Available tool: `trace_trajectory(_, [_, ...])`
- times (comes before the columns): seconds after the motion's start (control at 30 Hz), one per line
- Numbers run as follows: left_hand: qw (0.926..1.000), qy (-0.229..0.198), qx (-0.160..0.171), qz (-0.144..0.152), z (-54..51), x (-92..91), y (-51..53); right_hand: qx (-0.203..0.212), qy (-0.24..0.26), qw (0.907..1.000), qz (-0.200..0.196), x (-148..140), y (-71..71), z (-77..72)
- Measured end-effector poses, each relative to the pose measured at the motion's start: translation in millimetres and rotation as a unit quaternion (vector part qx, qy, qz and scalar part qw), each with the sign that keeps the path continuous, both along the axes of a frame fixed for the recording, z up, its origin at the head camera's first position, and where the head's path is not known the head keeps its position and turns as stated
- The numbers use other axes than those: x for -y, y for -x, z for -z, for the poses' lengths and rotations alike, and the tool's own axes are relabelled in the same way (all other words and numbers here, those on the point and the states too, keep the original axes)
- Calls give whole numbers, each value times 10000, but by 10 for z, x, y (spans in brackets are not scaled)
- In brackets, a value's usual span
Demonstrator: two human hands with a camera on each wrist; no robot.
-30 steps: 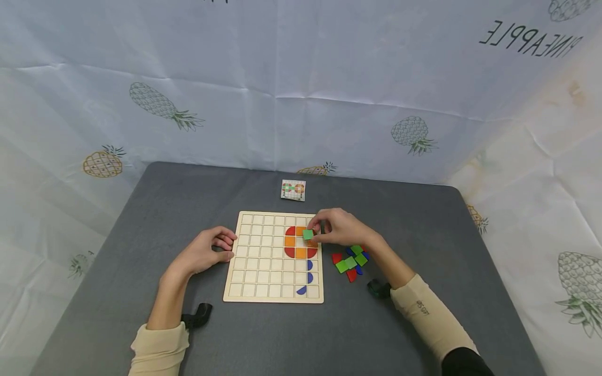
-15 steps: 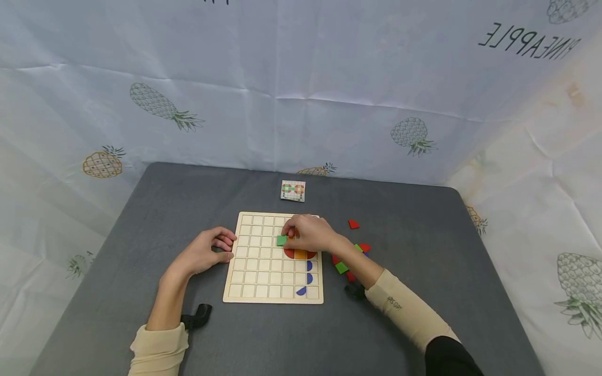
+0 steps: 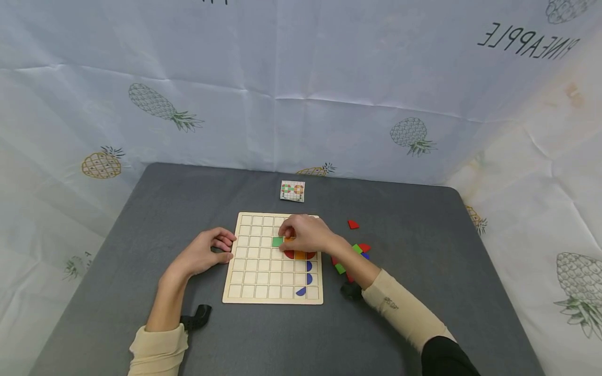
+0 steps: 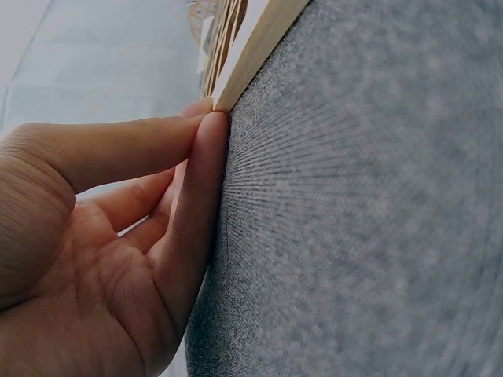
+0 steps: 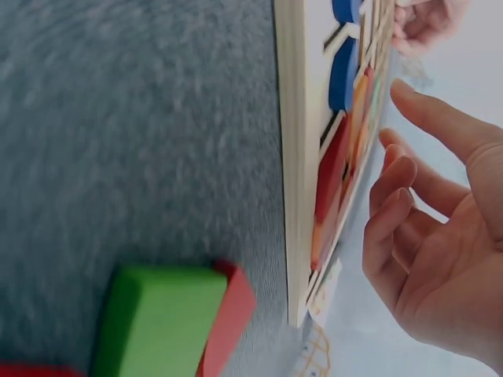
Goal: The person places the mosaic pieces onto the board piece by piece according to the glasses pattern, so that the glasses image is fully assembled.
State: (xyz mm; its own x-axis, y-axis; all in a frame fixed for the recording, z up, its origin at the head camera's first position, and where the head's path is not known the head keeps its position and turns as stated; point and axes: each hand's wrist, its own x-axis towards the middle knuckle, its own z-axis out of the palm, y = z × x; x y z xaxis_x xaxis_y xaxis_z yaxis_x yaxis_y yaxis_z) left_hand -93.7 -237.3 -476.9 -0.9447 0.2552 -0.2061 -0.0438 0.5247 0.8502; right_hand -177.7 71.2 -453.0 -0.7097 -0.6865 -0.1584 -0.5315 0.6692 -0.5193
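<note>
A wooden grid board lies on the table. The left hand touches its left edge with thumb and fingertips; the left wrist view has the left hand at the board's edge. A green square lies in a grid cell, just left of the right hand's fingertips. The right hand hovers over the board, covering part of the red and orange pieces. In the right wrist view the right hand has thumb and index apart. Blue half-rounds lie lower right on the board.
A small pattern card lies behind the board. Right of the board are loose green, red and blue pieces, partly under the right forearm, and a lone red piece. Behind the grey table hangs a pineapple-print cloth.
The right hand has carried the green square leftward across the board; the square now lies flat beside its fingertips. The lone red piece has come into view. The left hand has stayed in place.
</note>
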Motion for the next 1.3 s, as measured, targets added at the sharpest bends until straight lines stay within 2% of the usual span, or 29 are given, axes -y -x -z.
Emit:
trace_trajectory(0.1, [10000, 0, 8, -4, 0, -8, 3, 37, 115, 9999, 80, -107, 10, -29])
trace_trajectory(0.3, [10000, -2, -14, 44, -3, 1, 9, 369, 407, 9983, 211, -397, -22, -58])
trace_trajectory(0.5, [10000, -28, 59, 41, -10, 14, -2, 632, 604, 9962, 51, -754, -96, -80])
trace_trajectory(0.7, [9999, -47, 94, 5, -12, 20, -18, 1038, 390, 9937, -150, -1132, -145, -103])
trace_trajectory(0.8, [10000, -38, 60, 5, -6, 19, -14, 1088, 192, 9935, -277, -1272, -180, -92])
trace_trajectory(1.03, [10000, 15, 48, -3, 0, 9, -4, 978, 180, 9947, -272, -1436, -220, -42])
trace_trajectory(1.3, [10000, 27, 7, 22, 10, 3, 2, 1319, 339, 9902, -325, -1551, -205, 16])
